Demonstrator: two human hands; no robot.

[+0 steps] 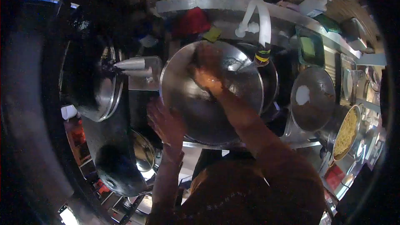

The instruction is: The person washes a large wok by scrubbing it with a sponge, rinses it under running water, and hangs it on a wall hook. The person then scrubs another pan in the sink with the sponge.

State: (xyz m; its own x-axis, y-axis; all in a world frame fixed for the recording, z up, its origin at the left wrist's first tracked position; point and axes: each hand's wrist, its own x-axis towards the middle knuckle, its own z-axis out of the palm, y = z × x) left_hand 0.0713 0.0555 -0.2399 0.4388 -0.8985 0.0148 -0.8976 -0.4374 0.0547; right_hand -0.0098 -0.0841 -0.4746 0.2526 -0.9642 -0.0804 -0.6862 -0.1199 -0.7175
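A large, round metal bowl (246, 89) lies in front of me with its inside facing up. My left hand (166, 123) is at its lower left rim, fingers outside the edge and closed against it. Inside the bowl, near its upper middle, is my right hand (208, 77), smeared by motion. Whether its fingers hold anything is hidden by blur and shadow. Over the bowl's upper right side hangs a white faucet (265, 25) with a yellow band near its end. Light glints on the metal below the spout.
A red cloth (193, 21) and a yellow-green pad (212, 33) lie behind the bowl. To the right are a metal bowl with something white (313, 100), a green container (310, 46) and a pan of noodles (346, 135). Dark round cookware (98, 79) stands left, beside a square metal container (146, 77).
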